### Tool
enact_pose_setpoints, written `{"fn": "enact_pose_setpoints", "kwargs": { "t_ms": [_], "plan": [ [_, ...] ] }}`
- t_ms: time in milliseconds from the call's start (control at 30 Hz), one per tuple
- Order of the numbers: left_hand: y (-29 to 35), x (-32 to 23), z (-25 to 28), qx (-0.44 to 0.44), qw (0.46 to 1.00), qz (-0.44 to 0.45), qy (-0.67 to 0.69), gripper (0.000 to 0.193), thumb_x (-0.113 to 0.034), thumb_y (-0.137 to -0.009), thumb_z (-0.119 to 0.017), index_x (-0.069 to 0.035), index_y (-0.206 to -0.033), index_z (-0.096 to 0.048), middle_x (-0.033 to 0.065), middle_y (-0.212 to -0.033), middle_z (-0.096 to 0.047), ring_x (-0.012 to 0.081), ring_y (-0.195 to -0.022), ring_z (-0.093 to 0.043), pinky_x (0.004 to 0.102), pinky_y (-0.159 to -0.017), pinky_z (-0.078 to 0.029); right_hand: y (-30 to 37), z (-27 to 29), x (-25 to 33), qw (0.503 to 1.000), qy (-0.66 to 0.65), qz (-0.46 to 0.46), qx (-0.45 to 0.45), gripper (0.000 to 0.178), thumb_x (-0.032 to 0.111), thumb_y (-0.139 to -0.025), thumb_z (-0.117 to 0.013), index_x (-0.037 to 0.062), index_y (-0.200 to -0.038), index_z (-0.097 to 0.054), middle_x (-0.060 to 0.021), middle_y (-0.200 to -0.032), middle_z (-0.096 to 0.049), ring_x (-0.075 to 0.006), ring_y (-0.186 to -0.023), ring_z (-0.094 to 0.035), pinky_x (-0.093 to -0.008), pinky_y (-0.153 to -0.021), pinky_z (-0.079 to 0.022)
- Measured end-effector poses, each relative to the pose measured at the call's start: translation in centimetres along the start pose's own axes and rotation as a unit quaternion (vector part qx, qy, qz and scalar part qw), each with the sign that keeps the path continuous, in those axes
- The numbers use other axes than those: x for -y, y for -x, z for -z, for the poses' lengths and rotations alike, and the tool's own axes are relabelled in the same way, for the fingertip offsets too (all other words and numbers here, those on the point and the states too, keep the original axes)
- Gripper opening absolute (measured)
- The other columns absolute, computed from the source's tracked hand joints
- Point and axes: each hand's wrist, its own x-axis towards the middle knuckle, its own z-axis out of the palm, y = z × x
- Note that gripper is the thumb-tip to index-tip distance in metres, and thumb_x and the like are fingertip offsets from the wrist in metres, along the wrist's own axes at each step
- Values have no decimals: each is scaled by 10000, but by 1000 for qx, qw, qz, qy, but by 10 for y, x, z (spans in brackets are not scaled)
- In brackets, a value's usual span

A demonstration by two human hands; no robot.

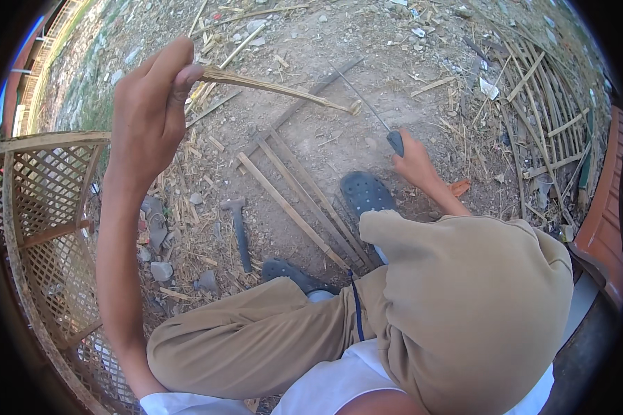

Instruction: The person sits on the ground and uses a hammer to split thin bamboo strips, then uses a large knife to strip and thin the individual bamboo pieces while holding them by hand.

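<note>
My left hand (145, 111) is raised at the upper left. Its fingers are closed around one end of a split bamboo stick (273, 86), whose other end points right over the ground. In my right hand (419, 164), lower and right of centre, is a long, thin-bladed knife (394, 142). The dark handle sits in the fist, and the narrow blade slants up and left, past the stick's free end in this view. Flat bamboo slats (292, 203) lie on the dirt between the hands, reaching toward my feet. Left of them rests a hammer (238, 234) with a dark handle.
A woven lattice panel (12, 207) with a wooden frame stands at the left. Many long bamboo strips (536, 114) are piled at the right, near a reddish-brown metal sheet (603, 218). Chips and stones litter the ground. My feet wear dark clogs (364, 192).
</note>
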Motion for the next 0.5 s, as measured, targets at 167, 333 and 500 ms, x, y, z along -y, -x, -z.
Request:
{"fn": "enact_pose_setpoints", "kwargs": {
  "t_ms": [167,333,500],
  "plan": [
    [17,13,-12,-53,999,-9,-6,372,-321,-1124,-477,5,-947,-508,113,-705,-425,228,-591,-386,377,-559,-328,15,26,35,988,-136,-69,-10,417,46,-847,-660,-54,-1219,-502,-296,-852,-673,-514,-863,-680,-517,-727,-498],
    [25,18,-9,-54,998,9,-8,394,-335,-1128,-473,19,-962,-518,116,-713,-425,225,-606,-393,367,-565,-344,39,-6,21,991,-125,-33,-29,441,21,-852,-664,-53,-1249,-486,-319,-895,-688,-541,-888,-671,-536,-757,-519],
    [26,23,-6,-30,999,30,-16,379,-336,-1122,-488,22,-1010,-541,126,-757,-480,237,-633,-433,369,-590,-373,42,-27,-2,990,57,-108,76,363,-9,-855,-642,-45,-1171,-468,-378,-909,-675,-567,-943,-665,-621,-832,-533]
  ]
}}
